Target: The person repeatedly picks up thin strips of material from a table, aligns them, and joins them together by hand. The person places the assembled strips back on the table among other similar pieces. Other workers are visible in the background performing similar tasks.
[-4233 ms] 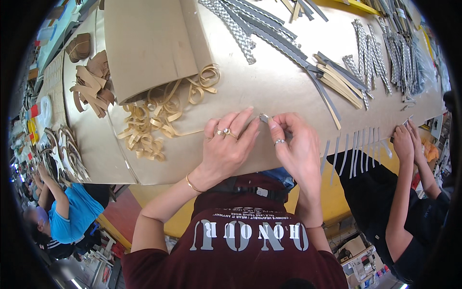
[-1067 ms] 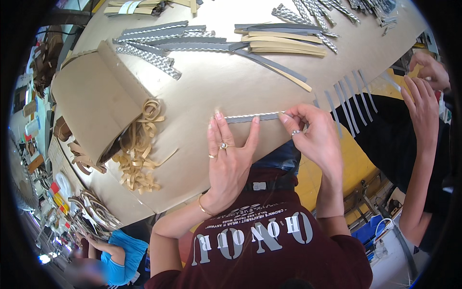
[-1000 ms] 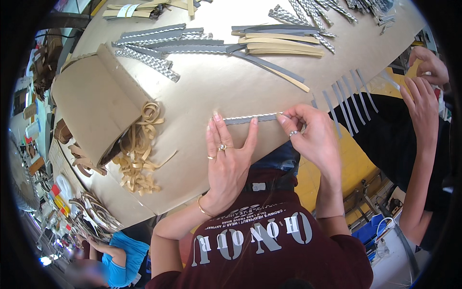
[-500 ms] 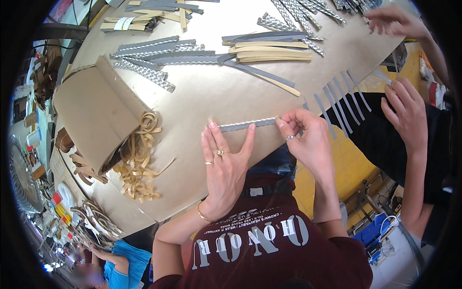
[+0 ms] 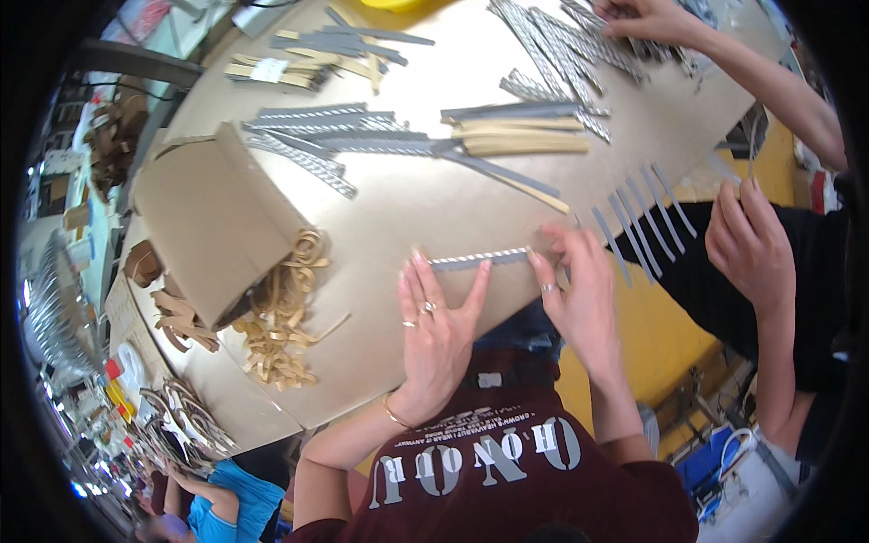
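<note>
Pressing flat on the tan work table (image 5: pixel 380 226), the left hand (image 5: pixel 434 330) spreads its fingers open and pins the near end of a grey patterned strip (image 5: pixel 480 259), presumably to keep it from sliding. The right hand (image 5: pixel 579 294) pinches the strip's far end between thumb and forefinger, holding it straight along the table edge. A tilted cardboard box (image 5: pixel 213 231) spills curled tan strips (image 5: pixel 281 321) at the left. Bundles of grey strips (image 5: pixel 344 140) lie beyond. 5 grey strips (image 5: pixel 638 213) overhang the right edge beside a co-worker's hand (image 5: pixel 751 244).
</note>
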Demonstrator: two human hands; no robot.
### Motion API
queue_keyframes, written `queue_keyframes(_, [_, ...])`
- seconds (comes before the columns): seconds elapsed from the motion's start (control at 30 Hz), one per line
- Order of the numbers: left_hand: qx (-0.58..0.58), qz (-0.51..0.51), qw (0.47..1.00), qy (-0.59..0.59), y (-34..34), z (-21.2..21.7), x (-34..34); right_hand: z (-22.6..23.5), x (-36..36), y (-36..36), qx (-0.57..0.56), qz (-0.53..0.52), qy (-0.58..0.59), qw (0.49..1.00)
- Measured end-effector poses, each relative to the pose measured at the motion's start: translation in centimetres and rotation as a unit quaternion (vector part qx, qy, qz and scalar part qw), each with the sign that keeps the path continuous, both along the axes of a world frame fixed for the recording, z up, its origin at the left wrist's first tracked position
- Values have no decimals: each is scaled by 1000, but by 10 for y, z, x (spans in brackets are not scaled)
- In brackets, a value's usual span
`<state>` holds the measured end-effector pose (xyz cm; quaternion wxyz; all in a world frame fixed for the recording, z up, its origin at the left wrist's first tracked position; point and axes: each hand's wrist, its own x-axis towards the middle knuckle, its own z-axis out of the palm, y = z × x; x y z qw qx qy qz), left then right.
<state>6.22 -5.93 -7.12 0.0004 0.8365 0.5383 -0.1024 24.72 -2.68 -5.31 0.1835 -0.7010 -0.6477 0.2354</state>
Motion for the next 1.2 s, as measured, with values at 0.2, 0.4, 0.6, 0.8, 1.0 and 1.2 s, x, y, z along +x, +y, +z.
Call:
queue_keyframes(0.2, [-9, 27, 998, -61, -1, -4, 0, -12, -14, -34, -121, 174, -214, 954])
queue_keyframes(0.4, [-40, 99, 975, -196, -10, -3, -20, -9, -14, -41, -65, 151, -228, 960])
queue_keyframes(0.6, [-64, 81, 967, -231, -11, -16, -28, 6, -40, -32, 9, 143, -254, 956])
queue_keyframes(0.8, [-99, 70, 944, -306, -7, -14, -37, -18, -49, -23, 4, 228, -94, 969])
queue_keyframes(1.0, [-91, 66, 941, -319, -9, -24, -36, -19, -17, -19, 192, 110, -72, 972])
queue_keyframes(1.2, [85, 80, 924, -364, -28, -41, -42, 10, -34, 27, -23, 142, -15, 989])
